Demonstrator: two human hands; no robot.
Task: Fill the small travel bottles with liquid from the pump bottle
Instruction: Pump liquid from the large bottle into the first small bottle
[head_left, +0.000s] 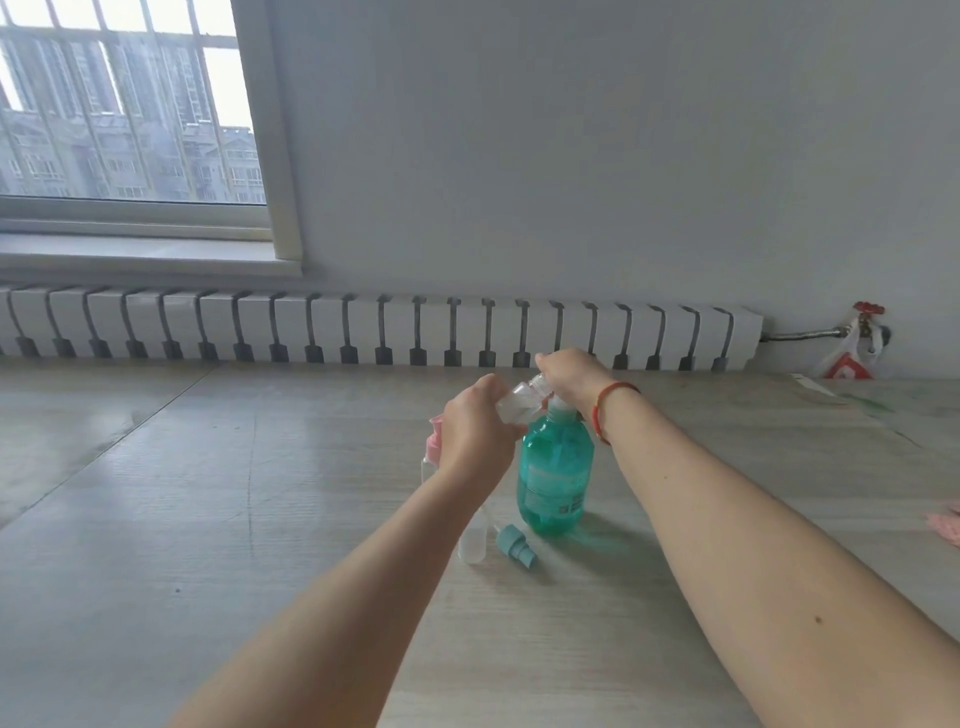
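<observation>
Holding a clear travel bottle (511, 410) tilted above the tabletop (208, 519), the left hand (475, 436) has its grip curled round the bottle's lower end. The bottle's mouth points up and right, toward the pump head of the teal pump bottle (556, 473). The right hand (569, 376) rests on that pump head; its fingers are bent over the top, and whether this grip clamps or merely presses cannot be told. A red cord (605, 410) circles the right wrist.

The pump bottle stands upright near the tabletop's middle. A pink-capped bottle (431, 457) stands just left of it, partly hidden behind the left hand. A teal spray cap (514, 545) lies on its side in front, with a clear cap (471, 545) just beside it on the left.

Wide bare tabletop extends left, right and toward the viewer. The far edge meets a white radiator (363, 327) under a window (124, 104). A pink item (948, 525) touches the frame's right edge.
</observation>
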